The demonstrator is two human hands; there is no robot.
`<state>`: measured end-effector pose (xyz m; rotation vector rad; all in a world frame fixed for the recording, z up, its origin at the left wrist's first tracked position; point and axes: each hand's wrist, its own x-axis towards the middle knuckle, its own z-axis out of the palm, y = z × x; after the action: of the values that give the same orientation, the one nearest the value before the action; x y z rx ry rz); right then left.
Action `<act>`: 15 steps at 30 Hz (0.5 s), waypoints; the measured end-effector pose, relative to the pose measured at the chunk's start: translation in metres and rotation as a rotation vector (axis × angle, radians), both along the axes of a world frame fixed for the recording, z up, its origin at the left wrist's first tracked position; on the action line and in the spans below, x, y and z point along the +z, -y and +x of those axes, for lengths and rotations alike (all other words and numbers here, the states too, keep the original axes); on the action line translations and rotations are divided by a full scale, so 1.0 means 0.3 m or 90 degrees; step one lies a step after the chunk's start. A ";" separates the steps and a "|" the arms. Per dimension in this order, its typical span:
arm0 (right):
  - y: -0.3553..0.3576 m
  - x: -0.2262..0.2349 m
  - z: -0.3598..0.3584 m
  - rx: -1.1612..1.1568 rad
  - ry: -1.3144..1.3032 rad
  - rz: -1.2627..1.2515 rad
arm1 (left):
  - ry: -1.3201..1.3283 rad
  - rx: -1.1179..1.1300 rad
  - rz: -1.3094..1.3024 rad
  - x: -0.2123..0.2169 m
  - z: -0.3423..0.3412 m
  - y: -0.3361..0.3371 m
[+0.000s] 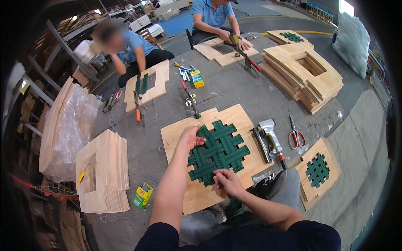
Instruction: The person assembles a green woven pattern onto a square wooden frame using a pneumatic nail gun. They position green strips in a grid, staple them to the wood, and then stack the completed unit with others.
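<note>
Green webbing straps (222, 148) are woven over and under each other in a lattice on a plywood panel (176, 134) in front of me. My left hand (191, 138) is at the lattice's upper left edge, its fingers closed on a strap there. At the lower edge my right hand (228, 183) is closed in a pinch on a strap, with its fingertips partly hidden. A loose length of green strap (235, 206) hangs below my right hand toward my lap. A clamp (191, 102) stands at the panel's far edge.
A staple gun (270, 140) and red-handled scissors (296, 134) lie to the right. Plywood panels are stacked at left (117, 167) and far right (307, 75). Small boxes (143, 195) sit nearby. Two co-workers (215, 21) sit across the table.
</note>
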<state>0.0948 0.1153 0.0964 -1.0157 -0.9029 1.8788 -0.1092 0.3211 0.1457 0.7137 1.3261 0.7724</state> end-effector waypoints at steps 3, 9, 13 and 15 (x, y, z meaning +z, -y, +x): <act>0.074 -0.004 0.020 0.065 0.030 0.017 | 0.011 -0.035 -0.061 -0.021 -0.002 0.034; -0.173 0.019 0.010 -0.052 0.201 0.247 | 0.040 -0.008 -0.056 -0.062 -0.002 0.116; -0.473 0.097 -0.046 -0.160 0.386 0.471 | 0.038 -0.019 -0.033 -0.050 0.033 0.121; -0.593 0.092 -0.025 -0.086 0.495 0.581 | 0.060 0.018 0.039 -0.021 0.041 0.115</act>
<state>0.0874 0.2932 0.1239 -1.1367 -1.8407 0.7174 -0.0970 0.2866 0.1395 0.6989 1.2336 0.8621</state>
